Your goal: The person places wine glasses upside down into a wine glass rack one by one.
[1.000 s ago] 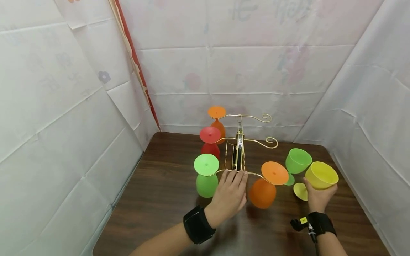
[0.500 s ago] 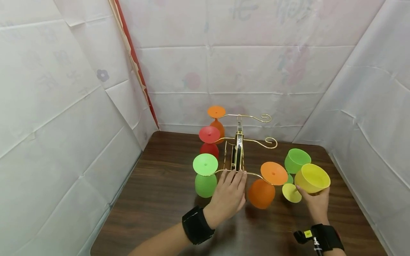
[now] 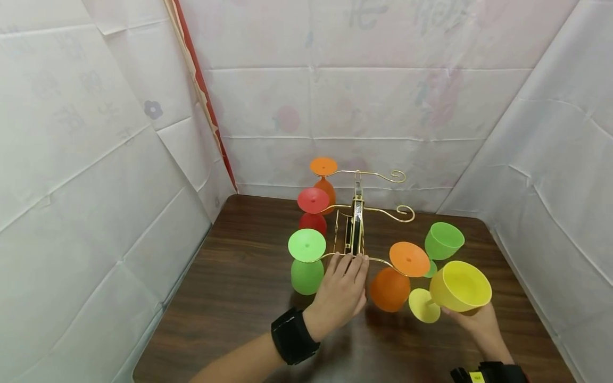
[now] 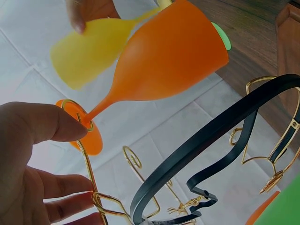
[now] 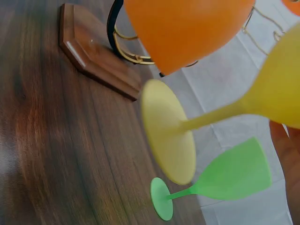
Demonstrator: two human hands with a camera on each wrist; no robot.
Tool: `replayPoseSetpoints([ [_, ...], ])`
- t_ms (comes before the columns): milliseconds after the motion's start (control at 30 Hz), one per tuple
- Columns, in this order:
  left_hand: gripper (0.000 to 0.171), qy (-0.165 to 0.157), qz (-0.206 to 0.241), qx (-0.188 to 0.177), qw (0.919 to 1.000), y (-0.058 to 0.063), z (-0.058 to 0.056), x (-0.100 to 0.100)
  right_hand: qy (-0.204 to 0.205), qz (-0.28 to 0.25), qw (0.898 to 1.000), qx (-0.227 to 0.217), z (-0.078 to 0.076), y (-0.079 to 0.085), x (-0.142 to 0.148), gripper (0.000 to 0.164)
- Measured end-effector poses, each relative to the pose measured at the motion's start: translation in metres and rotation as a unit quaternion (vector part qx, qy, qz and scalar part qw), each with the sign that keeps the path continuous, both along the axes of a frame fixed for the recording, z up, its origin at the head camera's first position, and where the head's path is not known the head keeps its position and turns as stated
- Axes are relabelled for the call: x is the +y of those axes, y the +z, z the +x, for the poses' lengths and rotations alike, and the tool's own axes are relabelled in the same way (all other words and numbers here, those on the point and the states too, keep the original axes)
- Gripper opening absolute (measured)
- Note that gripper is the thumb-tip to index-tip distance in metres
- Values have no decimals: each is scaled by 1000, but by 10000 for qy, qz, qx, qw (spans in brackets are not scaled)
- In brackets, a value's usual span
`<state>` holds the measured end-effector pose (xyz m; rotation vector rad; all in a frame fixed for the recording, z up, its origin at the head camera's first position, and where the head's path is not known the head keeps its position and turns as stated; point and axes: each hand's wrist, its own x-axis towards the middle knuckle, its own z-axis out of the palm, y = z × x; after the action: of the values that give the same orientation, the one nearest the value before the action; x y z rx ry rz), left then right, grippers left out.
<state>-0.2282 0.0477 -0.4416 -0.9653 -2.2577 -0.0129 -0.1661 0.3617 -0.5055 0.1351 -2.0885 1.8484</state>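
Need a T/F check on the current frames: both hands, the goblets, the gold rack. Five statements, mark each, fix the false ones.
1. The right hand holds the yellow goblet. True.
2. The red goblet hangs bowl-down from the gold rack. True.
3. The left hand grips the red goblet. False: the left hand touches the gold rack.
4. The green goblet on the far right hangs from the gold rack. False: it stands upright on the table.
5. The front orange goblet and the rear orange goblet both hang from the gold rack. True.
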Motion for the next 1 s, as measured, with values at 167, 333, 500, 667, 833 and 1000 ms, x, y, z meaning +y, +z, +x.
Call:
replayPoseSetpoints([
  [167,54,-29,26,-46,10000,1,0,0,449,447,9980,77,17,0,-1,68],
  [333,56,-42,60,-78,9999,1,-1,0,778,972,9919,243,26,-3,-2,68],
  [500,56,-62,42,-74,9999,0,-1,0,1295,942,9860,468,30,-2,-7,69],
  [667,57,-217,217,-214,9993,0,-3,-3,1626,1090,9793,516,33,2,-16,67],
  [833,57,-482,577,-292,9967,1,-4,-6,2040,1223,9677,832,35,8,-26,70],
  [1000,58,-823,848,-290,9926,2,-6,-8,2555,942,9569,1009,35,11,-40,72],
])
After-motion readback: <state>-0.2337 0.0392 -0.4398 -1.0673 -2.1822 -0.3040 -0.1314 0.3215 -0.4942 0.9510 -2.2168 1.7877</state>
